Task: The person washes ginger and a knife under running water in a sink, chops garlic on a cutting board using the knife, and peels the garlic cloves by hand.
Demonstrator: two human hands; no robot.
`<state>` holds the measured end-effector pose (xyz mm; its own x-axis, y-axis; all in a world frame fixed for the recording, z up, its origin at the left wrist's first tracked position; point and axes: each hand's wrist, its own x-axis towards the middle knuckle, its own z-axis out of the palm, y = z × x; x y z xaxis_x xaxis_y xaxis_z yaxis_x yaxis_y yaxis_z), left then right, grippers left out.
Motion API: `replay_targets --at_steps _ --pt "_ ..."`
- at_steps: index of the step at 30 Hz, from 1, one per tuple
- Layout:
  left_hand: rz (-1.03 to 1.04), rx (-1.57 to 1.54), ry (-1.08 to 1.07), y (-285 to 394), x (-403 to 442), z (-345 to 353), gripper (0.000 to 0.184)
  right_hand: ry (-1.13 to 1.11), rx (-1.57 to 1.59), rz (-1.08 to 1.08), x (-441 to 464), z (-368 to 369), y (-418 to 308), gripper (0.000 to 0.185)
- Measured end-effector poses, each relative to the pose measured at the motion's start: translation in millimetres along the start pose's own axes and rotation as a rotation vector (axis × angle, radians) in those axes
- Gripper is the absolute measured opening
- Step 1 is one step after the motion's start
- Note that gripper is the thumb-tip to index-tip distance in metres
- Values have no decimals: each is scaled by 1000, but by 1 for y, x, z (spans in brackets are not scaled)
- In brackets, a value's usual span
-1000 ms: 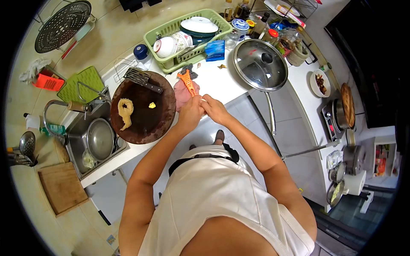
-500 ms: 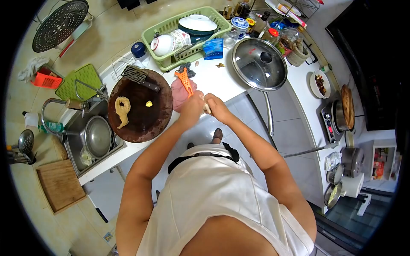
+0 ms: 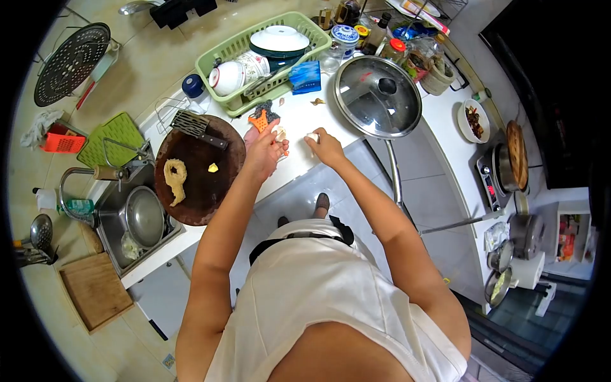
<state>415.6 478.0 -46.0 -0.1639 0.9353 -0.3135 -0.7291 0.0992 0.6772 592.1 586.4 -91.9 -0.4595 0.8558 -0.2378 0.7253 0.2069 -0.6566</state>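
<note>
My left hand is turned palm up over the counter's front edge, its fingers curled around a pale piece that looks like a garlic bulb. Apart from it, to the right, my right hand pinches a small white piece like a garlic clove. Just behind my left hand lies an orange peeler, its handle partly hidden. A pink item is mostly covered by that hand.
To the left is a round dark chopping board bearing a slotted cleaver, a tan ring-shaped piece and a yellow bit. A green dish rack stands behind. The lidded pan's handle juts over the counter edge.
My hands were together at the counter edge and have separated. The left moved left and turned palm up; the right now holds a small white piece apart. The view shifted slightly.
</note>
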Motion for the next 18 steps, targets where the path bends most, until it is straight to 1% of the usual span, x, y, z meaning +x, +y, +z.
replay_targets --at_steps 2,4,5,7,9,12,13,14,16,17,18 --pt "-12 -2 24 -1 1 -3 45 30 -213 7 21 15 13 46" --pt "-11 -4 60 -2 -1 -6 44 53 -217 5 38 25 26 42" --pt "-8 5 85 -3 -1 -7 41 63 -218 3 44 29 32 41" --pt "-2 21 141 -1 -5 -7 35 88 -222 -22 48 29 33 40" --pt "1 -18 149 -2 -4 -22 33 113 -271 -38 47 27 26 39" --pt "9 -45 184 0 -11 -37 28 460 -311 -336 36 29 3 38" --pt "24 -47 201 1 -14 -39 28 366 -133 -342 23 24 -21 33" --pt "38 -48 217 2 -18 -41 28 334 -26 -455 20 30 -29 26" --pt "93 -38 253 -3 -20 -58 28 139 170 -478 -3 32 -64 21" --pt "121 -33 279 -6 -26 -70 28 109 165 -521 -11 35 -75 18" --pt "132 -12 360 -1 -38 -72 27 5 102 -479 -16 41 -84 17"
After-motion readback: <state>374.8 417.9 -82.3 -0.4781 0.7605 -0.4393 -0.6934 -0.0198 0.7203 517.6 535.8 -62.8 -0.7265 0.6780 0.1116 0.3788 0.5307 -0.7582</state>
